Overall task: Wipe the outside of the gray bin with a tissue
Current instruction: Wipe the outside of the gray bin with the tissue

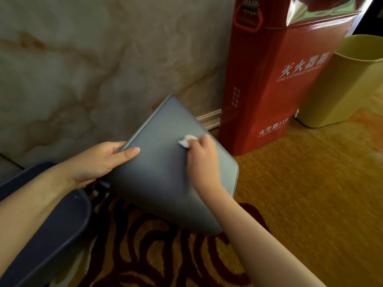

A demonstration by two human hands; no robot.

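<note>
The gray bin (157, 175) is tipped over above the carpet, one flat side facing up at me. My left hand (99, 162) grips its left edge, thumb lying on the outer wall and fingers wrapped behind. My right hand (204, 158) presses a small crumpled white tissue (186, 140) against the upper part of that outer wall. Only a bit of the tissue shows past my fingers. The bin's opening is hidden from view.
A dark blue bin (51, 235) stands at the lower left under my left forearm. A red fire extinguisher box (275, 79) stands against the marble wall (93, 69), with a yellow bin (344, 85) to its right. Patterned carpet (310, 193) covers the floor.
</note>
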